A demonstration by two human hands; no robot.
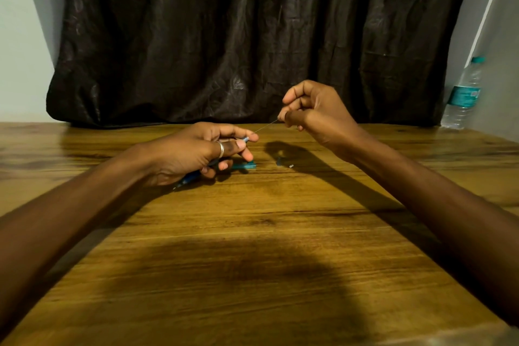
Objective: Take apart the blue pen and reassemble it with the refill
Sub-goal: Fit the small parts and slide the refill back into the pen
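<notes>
Both hands are raised just above a wooden table point(252, 233), working at the two ends of one thin line. At about 9 o'clock from the middle of the scene, the left hand point(196, 152) is curled around the blue pen point(193, 175), with the thumb and forefinger pressed on its upper end and the remaining fingers folded underneath; a silver ring point(221, 150) sits on the thumb. The pen slants through this fist, its pointed lower tip showing toward 7 o'clock below the palm and its pale blue upper end peeking out between the fingertips toward 2 o'clock. From that upper end a very thin refill point(265, 126) runs up and away toward 2 o'clock, where the right hand point(314, 109) pinches its far end between thumb and forefinger, the other fingers curled loosely into the palm. Whether the near end of the refill sits inside the pen or only touches its opening cannot be told. On the table just beyond the left fingers lies a flat teal piece point(243, 165), partly hidden by them. Near it, toward 3 o'clock in the shadow of the right hand, rest two tiny parts point(284, 163), too small to identify. A dark curtain point(252, 36) hangs behind the table, and a clear water bottle point(463, 93) with a teal label stands at the far right edge.
</notes>
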